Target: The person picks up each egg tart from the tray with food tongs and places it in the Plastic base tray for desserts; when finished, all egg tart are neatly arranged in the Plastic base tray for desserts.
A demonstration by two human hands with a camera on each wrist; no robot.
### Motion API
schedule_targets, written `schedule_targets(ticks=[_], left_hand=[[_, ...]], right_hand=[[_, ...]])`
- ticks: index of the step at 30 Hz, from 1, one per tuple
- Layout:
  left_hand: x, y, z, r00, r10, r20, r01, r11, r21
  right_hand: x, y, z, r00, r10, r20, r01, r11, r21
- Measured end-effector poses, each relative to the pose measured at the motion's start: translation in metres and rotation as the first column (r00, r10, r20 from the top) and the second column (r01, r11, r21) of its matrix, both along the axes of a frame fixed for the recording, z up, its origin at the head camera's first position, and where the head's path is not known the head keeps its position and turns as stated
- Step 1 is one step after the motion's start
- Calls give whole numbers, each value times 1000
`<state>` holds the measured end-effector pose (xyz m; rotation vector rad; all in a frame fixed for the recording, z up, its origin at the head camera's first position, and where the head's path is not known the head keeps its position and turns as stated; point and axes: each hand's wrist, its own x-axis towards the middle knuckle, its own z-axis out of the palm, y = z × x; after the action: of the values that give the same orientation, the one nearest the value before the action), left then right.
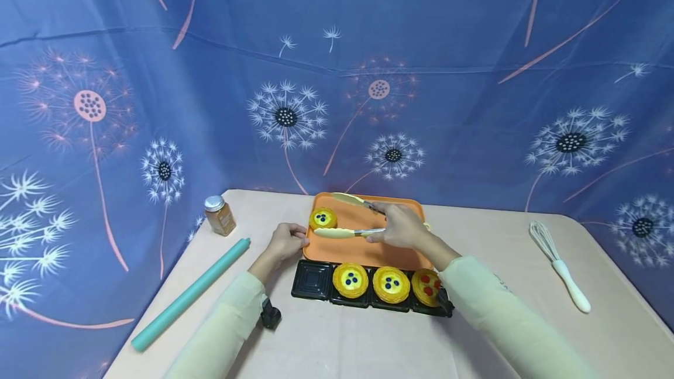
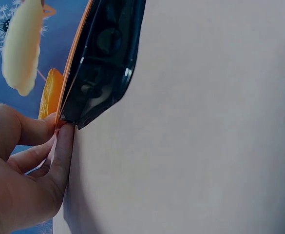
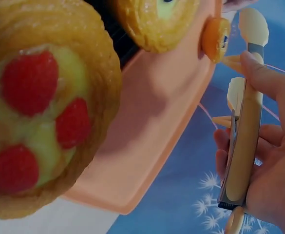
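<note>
My left hand [image 1: 285, 243] pinches the left rim of an orange tray [image 1: 363, 253], thumb on one side and fingers on the other. In my right hand [image 1: 402, 227] is a pair of tongs [image 1: 337, 233] with cream tips, its arms spread apart. The tips are at a blueberry-topped egg tart [image 1: 323, 219] in the tray's left part; whether they touch it, I cannot tell. Nearer me lies a black compartment tray [image 1: 312, 279] holding two blueberry-topped tarts [image 1: 350, 281] [image 1: 391, 285] and a strawberry-topped tart [image 1: 425, 287]. Its leftmost compartment holds nothing.
To the left stand a jar with a silver lid [image 1: 220, 215] and a long teal rolling pin [image 1: 192, 294]. A white whisk [image 1: 560, 268] lies at the right. Behind the pale tabletop [image 1: 489, 233] hangs a blue dandelion-patterned cloth [image 1: 453, 104].
</note>
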<state>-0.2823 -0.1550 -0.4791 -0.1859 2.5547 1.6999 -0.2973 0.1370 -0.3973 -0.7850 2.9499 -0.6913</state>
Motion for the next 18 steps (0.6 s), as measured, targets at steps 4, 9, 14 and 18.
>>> schedule_targets(ticks=[4,9,14,18], left_hand=[[-1,2,0,1000,8,7,-8,1000,3],[-1,1,1,1000,13,5,-13,1000,-7],[-1,1,2,1000,4,-7,-4,1000,-17],[1,2,2,1000,4,-5,-4,1000,-17]], right_hand=[[-5,-5,-5,1000,-4,1,4,1000,14],[-8,-14,-8,1000,-17,15,16,999,40],[-8,-20,-14,1000,-28,1,28,996,83],[-9,-24,-16,999,-35,-19,36,996,86]])
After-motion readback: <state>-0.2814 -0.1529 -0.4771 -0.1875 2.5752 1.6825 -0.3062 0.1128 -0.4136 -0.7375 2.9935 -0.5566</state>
